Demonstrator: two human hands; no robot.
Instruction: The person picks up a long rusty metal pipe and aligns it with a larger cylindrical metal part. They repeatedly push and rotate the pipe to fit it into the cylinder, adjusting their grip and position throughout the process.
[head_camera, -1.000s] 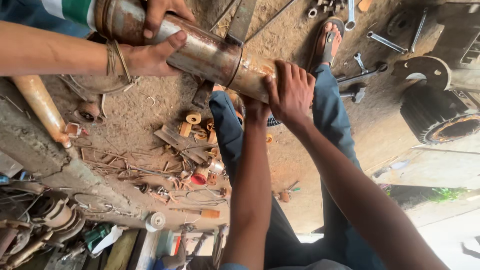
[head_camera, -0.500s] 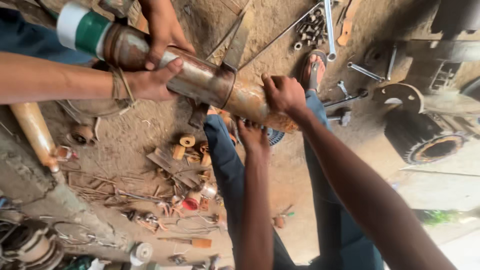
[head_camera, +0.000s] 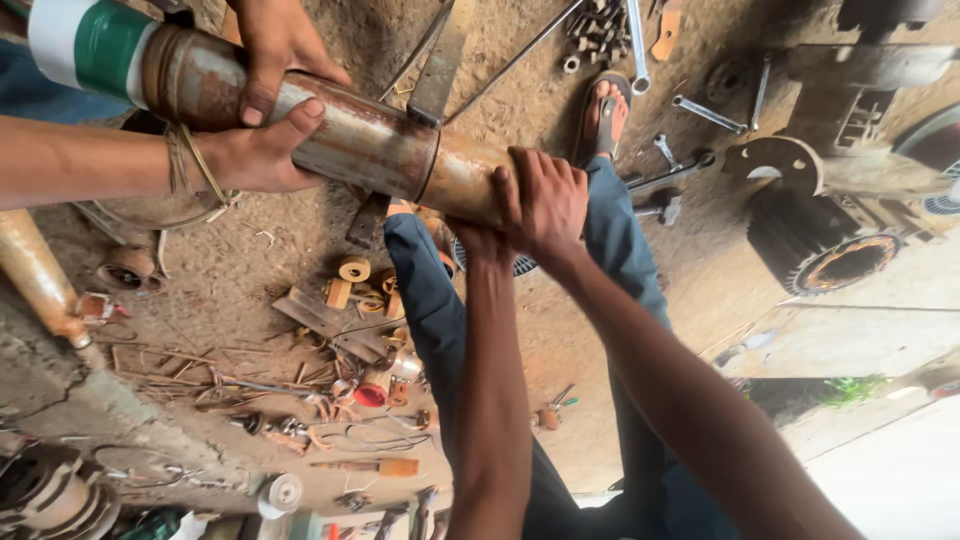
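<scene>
— Dirt floor (head_camera: 250, 260) of a workshop, wasn't it; littered with spanners (head_camera: 705, 112), bolts (head_camera: 595, 20) and rusty scraps?

— It was; the person sat over it with legs in blue jeans stretched out, one foot in a sandal (head_camera: 605, 110); the pipe (head_camera: 370, 140) was held up off the ground across those legs.

— What had changed in the last second?

— The right hand (head_camera: 545, 200) had lain with its fingers spread flat on the near end; now they were curled close over that end, a firmer hold; I'd judge the grip had tightened to pull or twist; more of the far end had also come into view.

— And the left hand (head_camera: 470, 235)?

— It reached in under the same end, just beside the right; its fingers were hidden behind the pipe, so I couldn't tell how far they were closed.

— Anyone else on it?

— Another person's upper hand (head_camera: 280, 50) and lower hand (head_camera: 255, 150), thread on the wrist, clasped the middle of the pipe from either side.

— How did the pipe look?

— Long, round, grey steel blotched with rust; a raised joint ring near the person's end; a green and white band (head_camera: 95, 45) at the far end; it slanted down from upper left to the person's hands.
</scene>
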